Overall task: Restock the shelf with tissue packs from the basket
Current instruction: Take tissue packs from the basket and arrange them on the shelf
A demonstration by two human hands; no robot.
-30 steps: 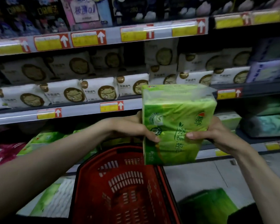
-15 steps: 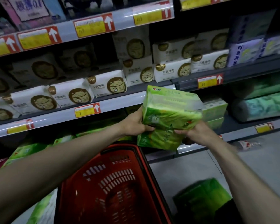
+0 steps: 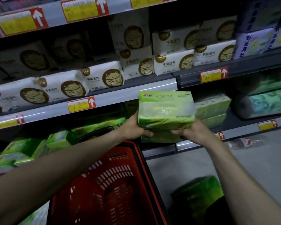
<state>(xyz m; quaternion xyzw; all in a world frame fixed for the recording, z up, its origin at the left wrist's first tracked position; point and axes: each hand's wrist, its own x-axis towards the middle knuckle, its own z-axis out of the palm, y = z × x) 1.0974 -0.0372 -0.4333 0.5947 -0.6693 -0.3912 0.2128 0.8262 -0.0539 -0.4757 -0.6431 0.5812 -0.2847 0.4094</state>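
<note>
Left hand point(image 3: 133, 127) and right hand point(image 3: 193, 132) clamp pack point(image 3: 165, 114) from either side, held level over basket point(image 3: 107, 184) to slide onto far shelf point(image 3: 230, 120).

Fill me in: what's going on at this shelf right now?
A person holds a green tissue pack in both hands, left hand on its left side, right hand under its right corner. The pack is in the air in front of the lower shelf, above the red basket, not yet set down. More green packs already sit on that shelf just to its right.
</note>
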